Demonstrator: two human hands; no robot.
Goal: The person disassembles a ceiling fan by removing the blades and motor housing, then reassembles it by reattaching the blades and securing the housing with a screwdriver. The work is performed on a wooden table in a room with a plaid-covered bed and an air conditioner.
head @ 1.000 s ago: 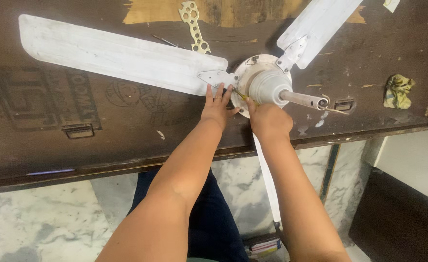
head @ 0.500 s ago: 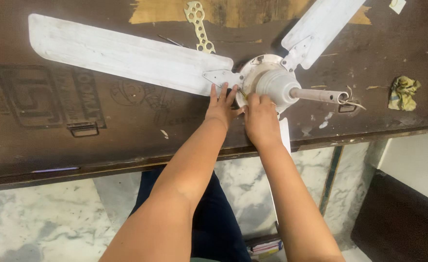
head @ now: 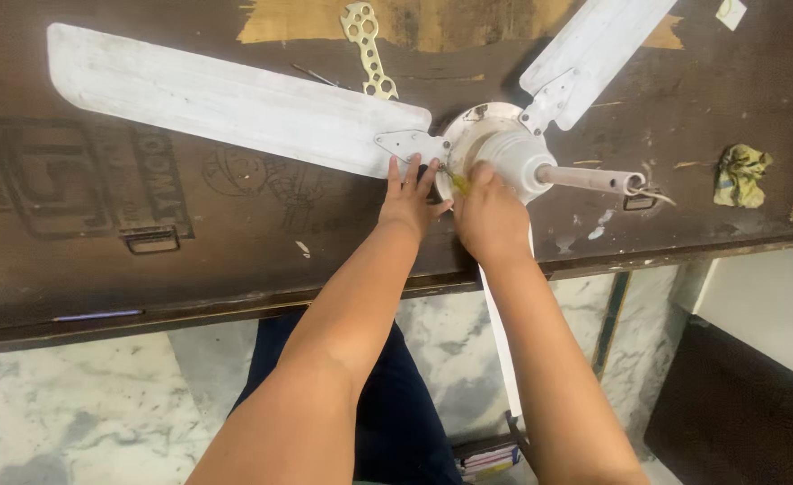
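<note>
On the dark wooden table (head: 235,260) the white ceiling fan (head: 504,148) lies near the far edge, the left hand (head: 407,199) spread flat against its blade bracket, the right hand (head: 488,216) closed round what seems a yellow-handled screwdriver (head: 455,182).

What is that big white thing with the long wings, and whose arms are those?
The picture comes from a camera worn on a person's head, looking down, so the two bare arms are that person's own. The white thing is a ceiling fan taken down and laid on a dark wooden table. Its wings are blades. The left hand rests flat by a blade's bracket. The right hand is closed around a small yellowish tool at the round motor; which tool, I cannot tell. A flat metal wrench and a crumpled yellow rag lie nearby.
</note>
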